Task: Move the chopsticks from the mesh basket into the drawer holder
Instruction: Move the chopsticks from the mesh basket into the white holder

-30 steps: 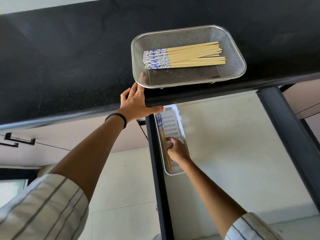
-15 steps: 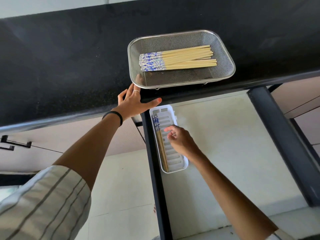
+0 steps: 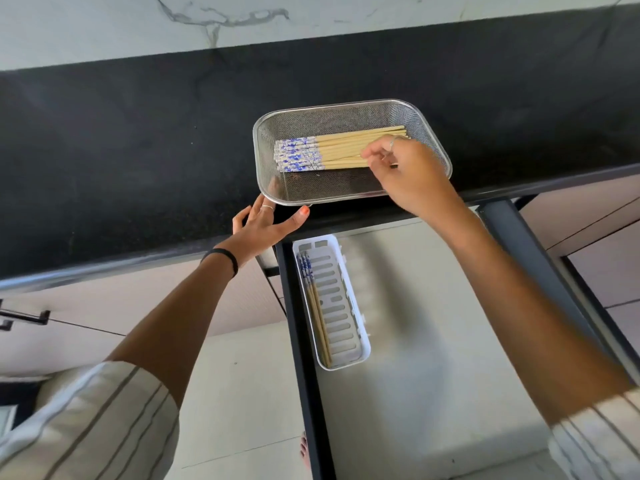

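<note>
Chopsticks (image 3: pixel 341 150) lie in a bundle inside our mesh basket (image 3: pixel 440 147), their blue-and-white patterned ends to the left and the plain bamboo ends to the right. The basket sits on the black bench (image 3: pixel 138 140), close to its front edge. Our right hand (image 3: pixel 405 174) reaches over the basket's right half, fingers curled down with their tips touching the bamboo ends of the sticks; the grip looks partly closed, thumb and forefinger drawn near each other at the sticks, but we cannot tell whether any stick is actually pinched or lifted. A ring shows on one finger of that hand. Our left hand (image 3: pixel 265 225) rests on the bench just in front of the basket's near left corner, fingers spread and flat, thumb stretched to the right under the basket's rim; it has hold of nothing. A dark band sits on that wrist, and another ring on one finger. Below the bench edge the drawer (image 3: pixel 433 358) stands pulled out, dark-framed with a pale floor. Against its left side lies the white slotted holder (image 3: pixel 341 306), long axis running away from us. A few chopsticks (image 3: pixel 317 313) already lie along the holder's left wall, patterned ends toward the bench. The rest of the holder shows its bare slots. Striped sleeves cover both our upper arms at the bottom corners.
</note>
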